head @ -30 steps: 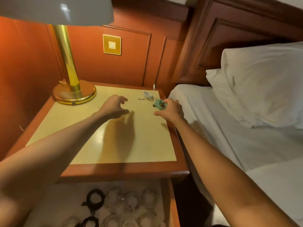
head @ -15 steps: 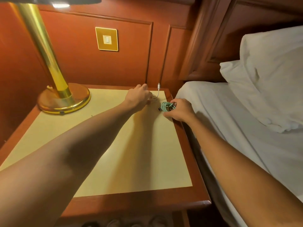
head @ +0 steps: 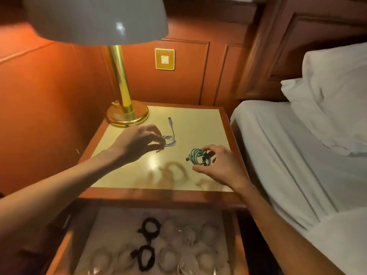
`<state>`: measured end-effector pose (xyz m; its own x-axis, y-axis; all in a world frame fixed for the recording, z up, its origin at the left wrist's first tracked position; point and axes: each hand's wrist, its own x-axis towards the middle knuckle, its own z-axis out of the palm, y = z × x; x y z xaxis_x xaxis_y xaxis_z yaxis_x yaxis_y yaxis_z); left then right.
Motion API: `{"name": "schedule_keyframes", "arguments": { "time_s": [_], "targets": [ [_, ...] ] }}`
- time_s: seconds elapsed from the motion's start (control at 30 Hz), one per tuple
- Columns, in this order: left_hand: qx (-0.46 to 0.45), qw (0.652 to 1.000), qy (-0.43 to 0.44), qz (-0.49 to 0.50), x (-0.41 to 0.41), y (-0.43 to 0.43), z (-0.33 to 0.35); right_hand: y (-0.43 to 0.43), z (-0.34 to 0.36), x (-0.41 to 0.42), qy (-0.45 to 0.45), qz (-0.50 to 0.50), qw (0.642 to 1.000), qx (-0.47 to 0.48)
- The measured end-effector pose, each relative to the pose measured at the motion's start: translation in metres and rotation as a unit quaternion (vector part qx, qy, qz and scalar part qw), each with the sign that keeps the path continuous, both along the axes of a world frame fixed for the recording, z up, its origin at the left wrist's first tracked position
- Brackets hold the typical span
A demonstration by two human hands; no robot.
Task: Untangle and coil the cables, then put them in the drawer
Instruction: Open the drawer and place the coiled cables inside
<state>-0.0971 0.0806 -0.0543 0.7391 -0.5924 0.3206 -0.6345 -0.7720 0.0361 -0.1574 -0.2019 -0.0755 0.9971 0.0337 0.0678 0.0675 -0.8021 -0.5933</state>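
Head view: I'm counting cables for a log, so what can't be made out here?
All in the head view:
- Drawer: blurred, and the bottom edge cuts it off; the pale coils cannot be counted.
- White cable: the left hand pinches it and covers one end.
- Teal cable: the right hand grips it and hides its right side; plugs too small to identify.

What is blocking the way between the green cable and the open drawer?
Nothing visible. The right hand holds the green cable over the nightstand, and the drawer stands open below the front edge. Coiled cables already lie inside it.
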Motion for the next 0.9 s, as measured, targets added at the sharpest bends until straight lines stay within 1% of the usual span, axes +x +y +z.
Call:
{"name": "schedule_keyframes", "arguments": {
  "time_s": [0.1,0.17,0.23,0.3,0.37,0.4,0.5,0.57,0.63,0.77,0.9],
  "targets": [
    [-0.012,0.999,0.023,-0.044,-0.083,0.052,-0.008,0.051,-0.006,-0.059,0.025,0.072,0.997,-0.018],
    [-0.016,0.997,0.009,-0.077,-0.131,0.082,-0.022,0.083,-0.013,-0.092,0.041,0.116,0.991,-0.045],
    [0.012,0.996,0.003,-0.092,-0.166,0.108,-0.047,0.113,-0.021,-0.117,0.044,0.144,0.986,-0.065],
    [0.058,0.995,0.013,-0.081,-0.184,0.127,-0.075,0.140,-0.035,-0.131,0.060,0.162,0.979,-0.104],
    [0.118,0.991,0.045,-0.039,-0.187,0.135,-0.099,0.166,-0.051,-0.135,0.075,0.165,0.971,-0.158],
    [0.164,0.984,0.065,-0.018,-0.185,0.135,-0.108,0.176,-0.058,-0.135,0.084,0.160,0.967,-0.180],
    [0.287,0.950,0.115,0.038,-0.175,0.121,-0.124,0.199,-0.075,-0.129,0.112,0.144,0.960,-0.214],
    [0.326,0.935,0.130,0.055,-0.171,0.111,-0.124,0.208,-0.085,-0.123,0.126,0.141,0.956,-0.226],
    [0.337,0.927,0.147,0.071,-0.166,0.106,-0.129,0.212,-0.092,-0.118,0.140,0.141,0.954,-0.223],
    [0.310,0.934,0.157,0.085,-0.157,0.115,-0.143,0.216,-0.102,-0.111,0.162,0.146,0.954,-0.208],
    [0.293,0.933,0.193,0.088,-0.157,0.119,-0.139,0.212,-0.104,-0.110,0.167,0.158,0.952,-0.203]
  ]
}}
